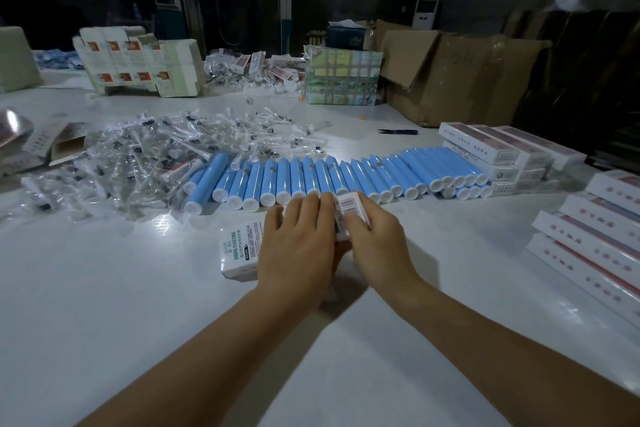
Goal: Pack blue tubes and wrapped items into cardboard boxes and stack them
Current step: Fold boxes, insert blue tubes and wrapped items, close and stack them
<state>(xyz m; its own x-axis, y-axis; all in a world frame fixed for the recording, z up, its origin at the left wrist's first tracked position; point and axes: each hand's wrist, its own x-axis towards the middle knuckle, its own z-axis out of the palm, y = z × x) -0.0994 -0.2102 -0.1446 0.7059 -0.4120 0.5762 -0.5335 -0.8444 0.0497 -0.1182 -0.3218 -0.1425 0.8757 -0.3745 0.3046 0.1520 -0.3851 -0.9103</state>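
Note:
A long row of several blue tubes [346, 173] with white caps lies across the middle of the white table [121, 305]. To the left spreads a heap of clear-wrapped items [145, 156]. Both my hands meet just in front of the tubes around a small white printed box [349, 213]. My right hand [377, 243] grips the box from the right, thumb on its top. My left hand [298, 243] lies against its left side, fingers fairly straight. A second white box [239, 250] with green lettering lies flat on the table, partly under my left hand.
Packed white-and-red boxes [588, 239] are stacked at the right edge, more stacks [502, 149] behind the tubes. Flat unfolded cartons [138, 62] stand at the back left, a large brown cardboard box [460, 76] at the back right. Dark scissors [398, 131] lie near it.

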